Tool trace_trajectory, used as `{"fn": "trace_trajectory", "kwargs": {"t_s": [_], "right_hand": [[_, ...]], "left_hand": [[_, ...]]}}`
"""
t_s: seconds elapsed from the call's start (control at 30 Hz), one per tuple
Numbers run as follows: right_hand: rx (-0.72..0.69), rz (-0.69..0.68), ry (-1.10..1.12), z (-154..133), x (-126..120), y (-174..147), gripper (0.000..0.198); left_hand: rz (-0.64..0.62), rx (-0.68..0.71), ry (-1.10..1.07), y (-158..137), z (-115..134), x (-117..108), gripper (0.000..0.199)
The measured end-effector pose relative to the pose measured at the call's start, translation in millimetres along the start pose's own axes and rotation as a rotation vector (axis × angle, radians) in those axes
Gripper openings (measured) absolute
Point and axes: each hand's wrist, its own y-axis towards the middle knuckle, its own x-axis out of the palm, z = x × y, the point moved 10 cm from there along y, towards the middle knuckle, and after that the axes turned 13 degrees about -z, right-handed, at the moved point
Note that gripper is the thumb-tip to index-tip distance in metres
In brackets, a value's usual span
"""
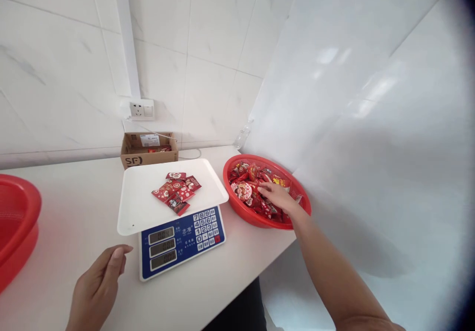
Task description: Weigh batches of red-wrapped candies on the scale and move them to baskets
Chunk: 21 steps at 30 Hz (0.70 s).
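My right hand [276, 195] reaches into a red plastic basket [237, 211] on the right, its fingers apart and resting on small red snack packets [243, 191]. No packet is visibly gripped there. Left of the basket is a digital weighing scale [181, 239] with a blue keypad panel and a white tray [137, 197] on top. Several red snack packets [174, 190] lie in a loose pile on this tray. My left hand [98, 284] hovers at the scale's front left corner, fingers curled and thumb against the index finger, with nothing showing in it.
Behind the scale, an open cardboard box [148, 157] holds some red packets. Another red basket [22, 207] stands at the table's left edge. A wall socket [141, 109] sits above the box. Walls border the white table [74, 197] at the back and right.
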Motion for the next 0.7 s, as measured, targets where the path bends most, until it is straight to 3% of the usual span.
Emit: {"fn": "trace_trajectory", "kwargs": {"t_s": [0.23,0.5,0.7], "right_hand": [[-0.033,0.053,-0.031,-2,3,16,0.019],[-0.114,0.246,0.039,-29,-36,-14,0.019],[-0.262,0.123,0.200,-73,-5,-22,0.021]], "left_hand": [[0.007,-0.009,-0.042,-2,1,1,0.044],[0.010,0.002,-0.034,-4,5,0,0.042],[0.033,0.028,-0.091,-7,12,0,0.041]]}}
